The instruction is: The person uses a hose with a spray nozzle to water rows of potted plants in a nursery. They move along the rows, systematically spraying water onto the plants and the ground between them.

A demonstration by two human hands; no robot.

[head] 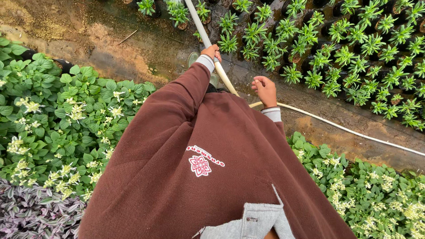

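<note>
Gripped a pale hose (208,42) running across the wet path (110,44) toward potted seedlings (354,48), left hand (212,52) closed round it, right hand (264,90) curled loosely just behind; likely limp, water-heavy, slippery, best held near the front.

The hose (208,42) is a pale cream, smooth flexible tube, slender and of uniform thickness. It runs from the top edge of the view diagonally down across the wet dirt path, gripped by the left hand (212,52) and passing just beside the right hand (265,90). Below the hands it bends and trails rightward along the path to the right edge.
</note>
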